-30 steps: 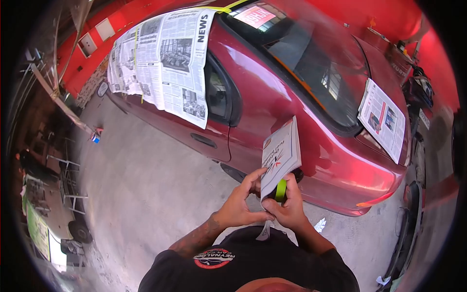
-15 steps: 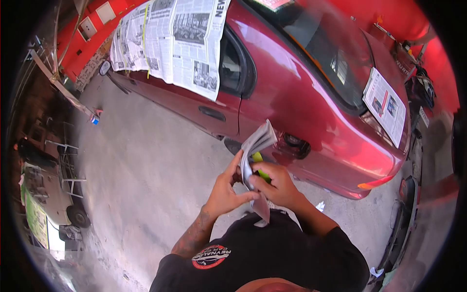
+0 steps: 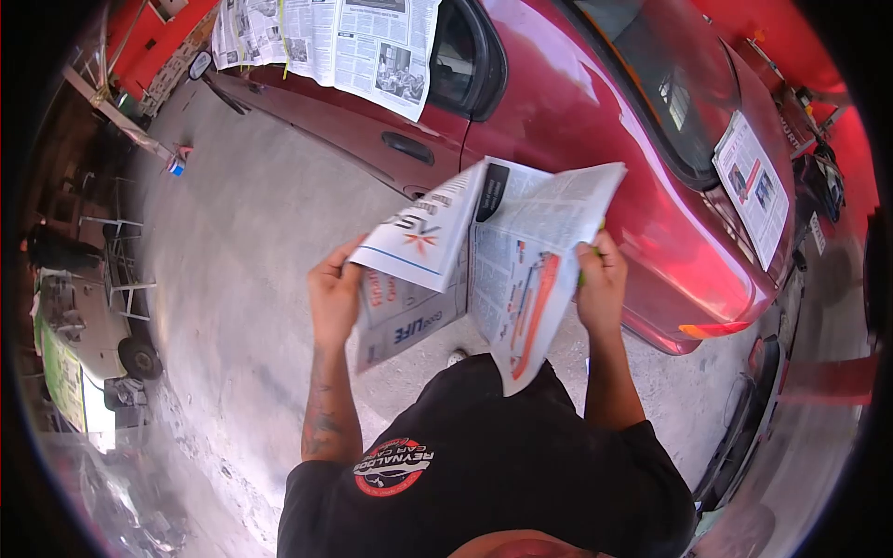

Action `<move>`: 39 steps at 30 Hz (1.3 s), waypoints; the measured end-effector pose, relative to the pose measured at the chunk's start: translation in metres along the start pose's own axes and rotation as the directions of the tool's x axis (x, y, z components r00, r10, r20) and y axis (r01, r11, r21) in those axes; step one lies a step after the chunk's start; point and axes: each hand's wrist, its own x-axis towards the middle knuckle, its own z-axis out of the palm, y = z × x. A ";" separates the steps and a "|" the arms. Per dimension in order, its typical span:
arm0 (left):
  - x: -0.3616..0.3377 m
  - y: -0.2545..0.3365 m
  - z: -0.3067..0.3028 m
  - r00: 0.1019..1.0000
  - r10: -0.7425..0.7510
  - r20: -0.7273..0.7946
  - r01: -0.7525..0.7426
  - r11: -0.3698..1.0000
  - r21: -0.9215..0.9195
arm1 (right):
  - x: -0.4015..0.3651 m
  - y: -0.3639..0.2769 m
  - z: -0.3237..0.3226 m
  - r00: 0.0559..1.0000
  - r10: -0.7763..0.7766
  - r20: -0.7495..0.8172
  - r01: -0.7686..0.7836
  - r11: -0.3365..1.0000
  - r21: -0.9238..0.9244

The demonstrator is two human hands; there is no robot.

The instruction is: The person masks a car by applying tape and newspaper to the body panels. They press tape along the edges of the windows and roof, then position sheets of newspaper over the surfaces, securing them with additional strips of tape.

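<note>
Rough grey concrete floor [image 3: 251, 232] is seen beside a glossy, curved maroon car [image 3: 549, 121], its side partly draped with newspaper sheets [image 3: 326, 37]. Over the floor, in front of a black shirt [image 3: 521, 465], an open newspaper [image 3: 521, 219] is held up in the air, its left side pinched by the left hand [image 3: 335, 293] and its right edge gripped by the right hand [image 3: 603, 288], beside which something yellow-green [image 3: 583, 278] is mostly hidden. Matte, thin and folded in angular flaps, the pages should prove light, limp and easily torn; they are best taken by opposite edges, with several layers pinched together.
</note>
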 end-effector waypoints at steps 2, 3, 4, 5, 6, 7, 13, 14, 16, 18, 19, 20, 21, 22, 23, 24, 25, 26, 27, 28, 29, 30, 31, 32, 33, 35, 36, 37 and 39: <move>0.007 -0.002 -0.020 0.993 0.027 -0.118 -0.018 0.997 0.073 | 0.006 -0.001 -0.025 0.996 -0.025 -0.092 0.029 0.999 0.044; 0.010 -0.006 -0.030 0.985 0.050 -0.164 -0.031 0.993 0.115 | 0.009 0.003 -0.042 0.992 0.002 -0.128 -0.001 1.000 0.013; 0.012 -0.009 -0.040 0.982 0.045 -0.185 -0.020 0.991 0.133 | 0.011 0.009 -0.061 0.986 0.028 -0.165 -0.032 0.999 -0.017; 0.014 -0.011 -0.051 0.978 0.041 -0.205 -0.010 0.988 0.151 | 0.014 0.012 -0.074 0.980 0.031 -0.199 -0.039 0.999 -0.038; 0.015 -0.011 -0.057 0.974 0.038 -0.223 0.000 0.985 0.171 | 0.016 0.015 -0.086 0.972 0.033 -0.232 -0.048 0.997 -0.057; 0.016 -0.010 -0.059 0.970 0.041 -0.241 0.000 0.986 0.165 | 0.018 0.020 -0.099 0.963 0.036 -0.267 -0.058 0.996 -0.075; 0.016 0.014 -0.055 0.975 0.076 -0.210 -0.036 0.982 0.186 | 0.029 0.063 -0.169 0.930 -0.207 -0.304 -0.136 0.574 -0.807; 0.014 0.023 -0.052 0.985 0.093 -0.145 -0.061 0.976 0.211 | 0.032 0.067 -0.170 0.903 -0.377 -0.207 -0.059 0.368 -0.928; 0.006 0.041 -0.040 0.992 0.128 -0.020 -0.119 0.959 0.256 | 0.035 0.017 -0.124 0.925 -0.290 -0.246 -0.063 0.520 -0.852; -0.005 0.070 -0.004 0.977 0.199 0.072 -0.210 0.867 0.453 | 0.038 -0.018 -0.084 0.966 -0.252 -0.052 0.134 0.665 -0.735; -0.007 0.080 0.007 0.972 0.197 0.130 -0.236 0.827 0.511 | 0.038 -0.031 -0.065 0.946 -0.269 0.180 0.310 0.589 -0.746; -0.008 0.088 0.017 0.964 0.190 0.188 -0.264 0.783 0.564 | 0.036 -0.048 -0.045 0.918 -0.161 0.362 0.387 0.561 -0.732; -0.009 0.094 0.026 0.961 0.194 0.196 -0.274 0.757 0.594 | 0.035 -0.048 -0.031 0.852 -0.152 0.501 0.459 0.678 -0.575; -0.010 0.102 0.031 0.933 0.241 0.267 -0.358 0.685 0.634 | 0.032 -0.046 -0.017 0.789 -0.230 0.569 0.552 0.672 -0.494; -0.011 0.109 0.036 0.898 0.280 0.339 -0.439 0.604 0.665 | 0.035 -0.033 -0.014 0.719 -0.266 0.642 0.643 0.606 -0.469; -0.010 0.115 0.038 0.857 0.310 0.411 -0.515 0.518 0.683 | 0.039 -0.025 -0.010 0.640 -0.293 0.710 0.726 0.534 -0.434; -0.008 0.120 0.039 0.845 0.320 0.428 -0.534 0.477 0.698 | 0.039 -0.025 -0.009 0.657 -0.306 0.689 0.708 0.566 -0.423; -0.007 0.124 0.039 0.834 0.329 0.443 -0.550 0.436 0.712 | 0.038 -0.030 -0.007 0.672 -0.318 0.669 0.690 0.596 -0.410; -0.007 0.126 0.039 0.824 0.334 0.458 -0.563 0.395 0.726 | 0.036 -0.033 -0.006 0.687 -0.325 0.650 0.670 0.628 -0.395; -0.003 0.125 0.040 0.801 0.380 0.462 -0.580 0.302 0.757 | 0.036 -0.035 -0.004 0.703 -0.333 0.629 0.659 0.636 -0.401; 0.003 0.122 0.042 0.777 0.420 0.469 -0.585 0.208 0.784 | 0.036 -0.036 -0.003 0.718 -0.337 0.609 0.647 0.646 -0.406; 0.009 0.120 0.044 0.750 0.457 0.478 -0.582 0.112 0.805 | 0.036 -0.037 -0.001 0.734 -0.340 0.588 0.634 0.655 -0.411; 0.013 0.119 0.053 0.705 0.570 0.422 -0.541 0.048 0.840 | 0.037 -0.038 0.001 0.755 -0.359 0.549 0.622 0.658 -0.424; 0.016 0.118 0.069 0.640 0.675 0.367 -0.489 -0.010 0.872 | 0.038 -0.040 0.003 0.773 -0.379 0.508 0.611 0.660 -0.437; 0.017 0.116 0.082 0.556 0.768 0.317 -0.430 -0.060 0.901 | 0.041 -0.041 0.004 0.791 -0.399 0.464 0.599 0.662 -0.451; 0.007 0.104 0.095 0.483 0.850 0.212 -0.476 0.051 0.878 | 0.049 -0.040 0.001 0.847 -0.391 0.360 0.521 0.746 -0.416; 0.001 0.094 0.100 0.448 0.881 0.154 -0.504 0.106 0.857 | 0.051 -0.038 -0.003 0.873 -0.380 0.305 0.479 0.784 -0.395; -0.002 0.083 0.104 0.420 0.895 0.149 -0.587 0.143 0.796 | 0.053 -0.039 -0.006 0.902 -0.338 0.269 0.420 0.831 -0.365; -0.008 0.053 0.115 0.541 0.825 0.165 -0.753 0.387 0.532 | 0.050 -0.044 -0.008 0.934 -0.297 0.199 0.348 0.883 -0.316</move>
